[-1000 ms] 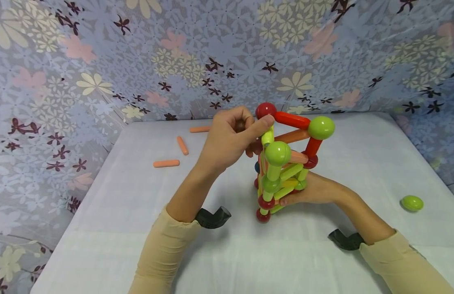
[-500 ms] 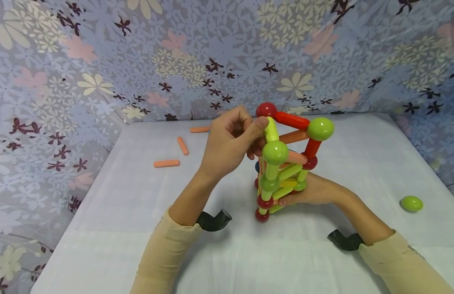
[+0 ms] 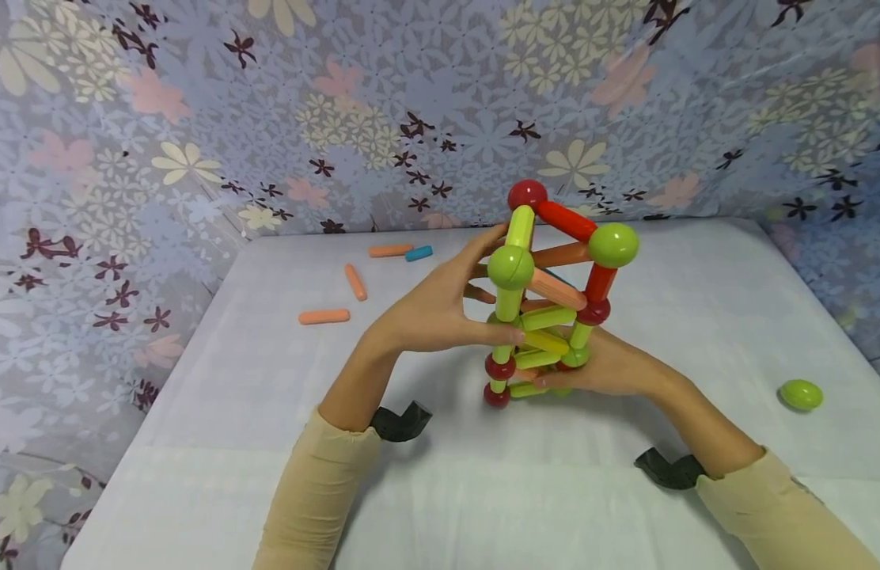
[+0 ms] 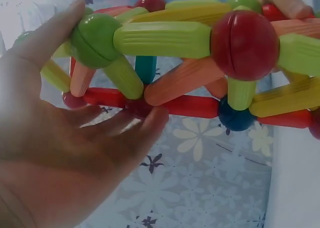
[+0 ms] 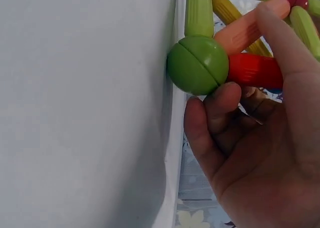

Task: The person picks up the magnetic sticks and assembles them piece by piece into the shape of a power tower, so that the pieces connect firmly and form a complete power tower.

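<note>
A tower of coloured sticks and balls (image 3: 547, 317) stands upright in the head view, topped by a red ball (image 3: 528, 195) and two green balls. My left hand (image 3: 440, 313) grips its left side about midway up. In the left wrist view, the thumb of my left hand (image 4: 100, 153) lies against a green ball (image 4: 95, 40), with fingers by a dark red ball opposite. Low on the right side, my right hand (image 3: 614, 362) holds the tower. The right wrist view has its thumb on an orange stick (image 5: 240, 35), with fingertips touching a green corner ball (image 5: 197, 65).
On the white table cover (image 3: 198, 475), orange sticks (image 3: 324, 317) and a short blue stick (image 3: 419, 253) lie behind to the left. A loose green ball (image 3: 801, 394) sits far right. Floral cloth (image 3: 411, 103) hangs behind the table.
My left hand has left the light green stick at the top and moved down to grip the tower's side. The tower has turned and shifted slightly left. The blue stick is uncovered.
</note>
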`<control>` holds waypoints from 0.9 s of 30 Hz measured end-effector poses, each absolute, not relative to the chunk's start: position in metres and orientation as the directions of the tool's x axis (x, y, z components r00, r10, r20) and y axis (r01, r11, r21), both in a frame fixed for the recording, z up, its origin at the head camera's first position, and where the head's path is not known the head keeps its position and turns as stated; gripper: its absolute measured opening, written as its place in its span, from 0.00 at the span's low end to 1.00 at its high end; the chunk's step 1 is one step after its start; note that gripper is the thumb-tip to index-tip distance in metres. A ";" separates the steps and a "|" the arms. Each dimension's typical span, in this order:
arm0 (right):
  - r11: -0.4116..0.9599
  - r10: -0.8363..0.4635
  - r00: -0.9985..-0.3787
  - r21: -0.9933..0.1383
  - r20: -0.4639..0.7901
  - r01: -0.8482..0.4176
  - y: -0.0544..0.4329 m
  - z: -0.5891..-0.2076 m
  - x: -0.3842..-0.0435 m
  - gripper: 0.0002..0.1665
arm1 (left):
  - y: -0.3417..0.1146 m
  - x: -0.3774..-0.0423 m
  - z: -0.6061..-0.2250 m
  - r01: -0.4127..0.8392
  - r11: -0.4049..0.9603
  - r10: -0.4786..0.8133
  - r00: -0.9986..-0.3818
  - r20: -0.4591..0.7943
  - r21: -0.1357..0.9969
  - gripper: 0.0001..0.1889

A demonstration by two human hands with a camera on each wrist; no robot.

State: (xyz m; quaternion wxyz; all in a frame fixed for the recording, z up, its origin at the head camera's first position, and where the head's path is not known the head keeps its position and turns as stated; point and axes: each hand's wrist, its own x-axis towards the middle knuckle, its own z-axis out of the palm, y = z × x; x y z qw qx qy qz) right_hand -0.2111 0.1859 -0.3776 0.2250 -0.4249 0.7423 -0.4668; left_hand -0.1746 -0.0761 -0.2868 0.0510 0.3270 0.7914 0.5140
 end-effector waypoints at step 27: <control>0.366 -0.800 -0.583 -0.884 -0.141 -0.289 0.200 -0.404 -0.222 0.48 | -0.103 -0.194 -0.308 0.300 0.062 0.658 -0.729 0.187 0.952 0.35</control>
